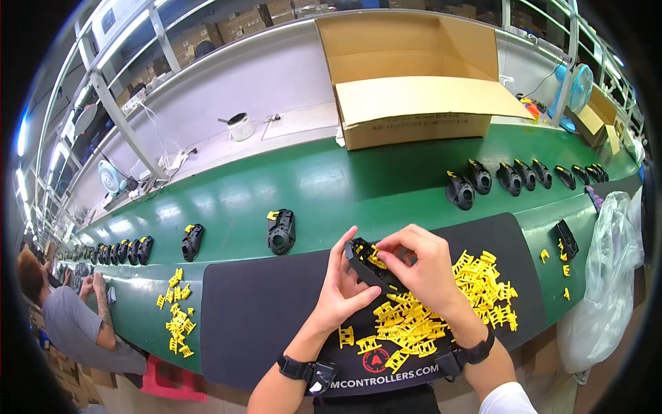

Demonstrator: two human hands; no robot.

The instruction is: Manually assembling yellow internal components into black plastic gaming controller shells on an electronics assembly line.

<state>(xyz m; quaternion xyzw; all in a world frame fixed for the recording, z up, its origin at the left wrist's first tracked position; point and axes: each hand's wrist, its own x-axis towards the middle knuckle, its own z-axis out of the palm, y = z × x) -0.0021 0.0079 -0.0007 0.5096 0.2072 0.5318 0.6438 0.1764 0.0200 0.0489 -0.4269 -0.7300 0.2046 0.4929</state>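
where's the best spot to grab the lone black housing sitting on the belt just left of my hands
Probably grip the black housing across its two flat sides, coming from above. It stands upright and alone on the green belt, so both sides are free; the yellow clip at its top left corner is best left untouched.

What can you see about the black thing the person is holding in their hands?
The black part is a dark, curved piece that looks like moulded plastic. It is held tilted above the black mat, beside a pile of yellow clips. The left hand grips it from below, and the right hand pinches a yellow clip on its top edge.
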